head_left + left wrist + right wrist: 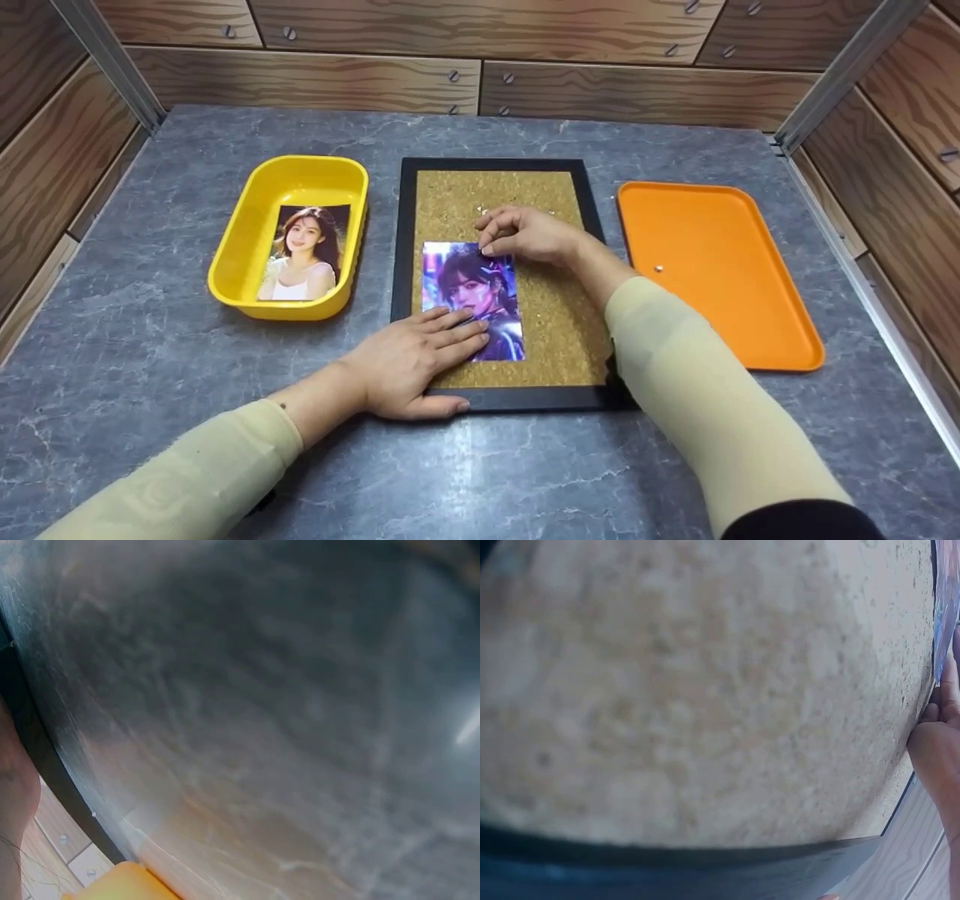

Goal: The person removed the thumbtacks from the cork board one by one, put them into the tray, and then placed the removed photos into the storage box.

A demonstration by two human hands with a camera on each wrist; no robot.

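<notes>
A glossy print (469,281) of a dark-haired person in purple and blue neon light lies on a black-framed cork board (559,330). My left hand (412,352) is spread over its lower part, fingers flat on the print and thumb along the frame's front edge. At the print's top edge my right hand (529,236) pinches a small pin between thumb and forefinger, mostly hidden by the fingertips. In the right wrist view, the right hand (937,750) is beside the print's edge (945,615), close over the cork.
Left of the board stands a yellow bin (289,176) with a portrait photo (304,259) in it. An orange tray (720,247) on the right holds a small shiny pin (658,268). Several tiny whitish pieces (481,209) show on the cork behind the right hand.
</notes>
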